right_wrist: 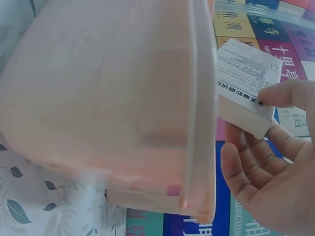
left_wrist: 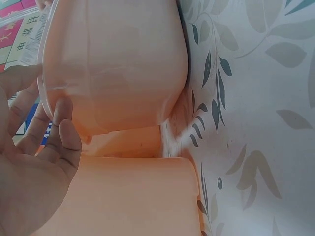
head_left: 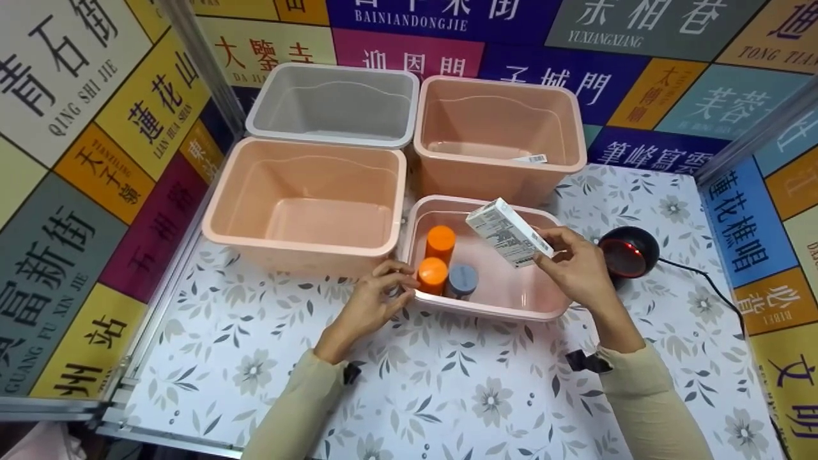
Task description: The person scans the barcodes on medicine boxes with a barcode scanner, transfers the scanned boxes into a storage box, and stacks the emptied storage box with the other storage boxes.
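Observation:
My right hand (head_left: 578, 268) pinches a white medicine box (head_left: 509, 232) between thumb and fingers, tilted over the right side of a low pink bin (head_left: 537, 312). Fine print covers its face, and the right wrist view shows dark lettering along the edge of the medicine box (right_wrist: 248, 69). At the bin's near left corner, my left hand (head_left: 374, 297) holds the rim with thumb and bent fingers, as the left hand (left_wrist: 42, 142) in the left wrist view also shows. Just inside that corner stand two orange-capped bottles (head_left: 441, 243) and a grey-blue capped one (head_left: 463, 280).
Behind the low bin are a peach bin (head_left: 217, 217) at left, a grey bin (head_left: 255, 115) behind it and another peach bin (head_left: 578, 137) with a small white item (head_left: 530, 158) inside. A black round device (head_left: 632, 251) glowing red, with a cable, stands at right.

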A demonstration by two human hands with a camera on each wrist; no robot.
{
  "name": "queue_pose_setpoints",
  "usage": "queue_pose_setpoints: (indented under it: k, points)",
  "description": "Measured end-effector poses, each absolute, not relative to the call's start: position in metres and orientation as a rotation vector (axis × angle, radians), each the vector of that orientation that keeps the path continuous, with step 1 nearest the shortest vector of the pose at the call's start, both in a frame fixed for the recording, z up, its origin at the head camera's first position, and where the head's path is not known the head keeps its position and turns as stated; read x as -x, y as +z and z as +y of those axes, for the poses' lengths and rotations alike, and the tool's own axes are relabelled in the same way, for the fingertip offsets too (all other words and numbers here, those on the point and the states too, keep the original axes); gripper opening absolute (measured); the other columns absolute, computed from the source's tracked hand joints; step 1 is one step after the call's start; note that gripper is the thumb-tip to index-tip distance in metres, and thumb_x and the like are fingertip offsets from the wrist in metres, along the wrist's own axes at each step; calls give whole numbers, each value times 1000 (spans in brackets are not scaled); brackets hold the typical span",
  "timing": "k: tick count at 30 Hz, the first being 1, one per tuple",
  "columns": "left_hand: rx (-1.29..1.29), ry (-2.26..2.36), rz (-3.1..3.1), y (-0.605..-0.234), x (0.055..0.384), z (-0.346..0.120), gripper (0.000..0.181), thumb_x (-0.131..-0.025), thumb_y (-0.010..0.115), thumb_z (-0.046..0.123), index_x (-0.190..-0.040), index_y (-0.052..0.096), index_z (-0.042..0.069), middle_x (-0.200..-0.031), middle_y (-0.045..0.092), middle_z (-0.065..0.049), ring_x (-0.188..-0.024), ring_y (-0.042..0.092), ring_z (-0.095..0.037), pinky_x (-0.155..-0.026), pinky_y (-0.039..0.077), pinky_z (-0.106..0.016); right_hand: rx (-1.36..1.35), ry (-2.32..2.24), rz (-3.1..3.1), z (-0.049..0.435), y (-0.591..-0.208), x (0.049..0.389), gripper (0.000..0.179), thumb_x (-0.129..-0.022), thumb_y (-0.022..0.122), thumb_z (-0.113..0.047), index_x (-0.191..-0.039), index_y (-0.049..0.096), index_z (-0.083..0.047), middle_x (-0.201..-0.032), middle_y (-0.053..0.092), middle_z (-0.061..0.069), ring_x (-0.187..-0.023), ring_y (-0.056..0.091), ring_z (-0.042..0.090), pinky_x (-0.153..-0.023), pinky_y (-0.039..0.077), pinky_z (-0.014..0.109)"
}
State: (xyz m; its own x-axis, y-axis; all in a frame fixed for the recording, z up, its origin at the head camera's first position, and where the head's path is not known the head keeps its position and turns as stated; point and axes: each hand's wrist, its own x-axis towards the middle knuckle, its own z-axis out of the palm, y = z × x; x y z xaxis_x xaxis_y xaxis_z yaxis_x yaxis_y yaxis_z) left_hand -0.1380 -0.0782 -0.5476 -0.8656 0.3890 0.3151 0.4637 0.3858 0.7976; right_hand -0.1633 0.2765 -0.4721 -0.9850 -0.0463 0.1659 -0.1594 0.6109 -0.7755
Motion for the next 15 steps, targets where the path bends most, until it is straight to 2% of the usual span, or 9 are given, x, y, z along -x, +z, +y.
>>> queue_pose_setpoints:
  k: [5,12,15]
  points:
    - [780,-1502,-2556,-548,138,-78,13,-92,71,15,-103,76,10,-122,65,-4,-114,63,-20,-96,54,-35,-168,1344,-2660,280,-468,157,33,-84,76,-5,-116,69,-3,-102,74,17,-83,59,-6,-70,47,9]
    - [780,-1514,-2552,-548,138,-78,12,-93,71,15,-103,76,10,-122,65,-5,-115,63,-20,-99,53,-36,-121,1305,-2645,287,-463,149,32,-85,75,-6,-117,69,-5,-103,73,13,-83,60,-5,-70,47,12]
    - [773,-1518,-2556,-548,138,-78,12,-92,71,14,-102,76,10,-122,64,-4,-115,63,-20,-100,52,-35,-99,1319,-2631,291,-463,146,31,-85,75,-5,-116,68,-5,-98,72,2,-81,61,-3,-69,48,11]
